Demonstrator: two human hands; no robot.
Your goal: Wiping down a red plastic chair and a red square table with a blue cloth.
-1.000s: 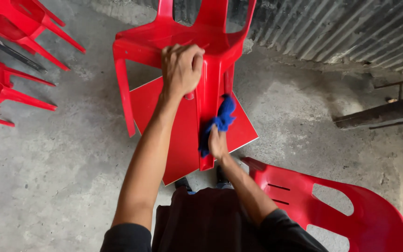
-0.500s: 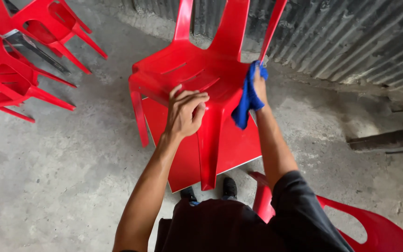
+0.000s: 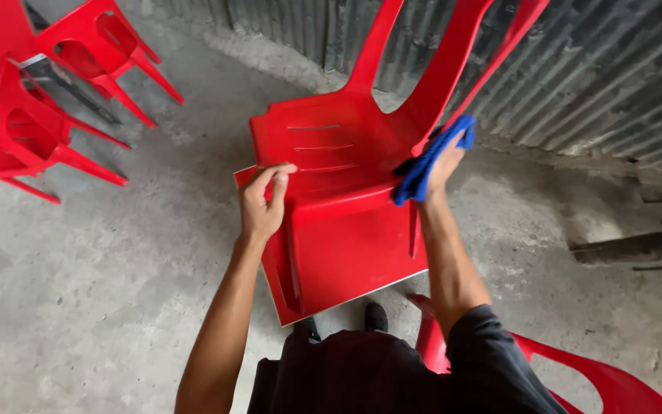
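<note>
A red plastic chair (image 3: pixel 346 161) stands in front of me on a red board (image 3: pixel 346 261), its back toward the corrugated wall. My left hand (image 3: pixel 263 201) grips the front left edge of the seat. My right hand (image 3: pixel 440 165) presses a blue cloth (image 3: pixel 423 165) against the right side of the seat, near the base of the backrest.
Overturned red chairs (image 3: pixel 32 123) lie at the upper left on the concrete floor. Another red chair (image 3: pixel 576 368) sits at my lower right. A corrugated metal wall (image 3: pixel 591 69) runs along the back, with a dark beam (image 3: pixel 630 245) on the floor at right.
My view has shifted closer over the chair. My right hand with the cloth has moved from the backrest's right edge down to the seat side; my left hand slid to the seat's front left edge.
</note>
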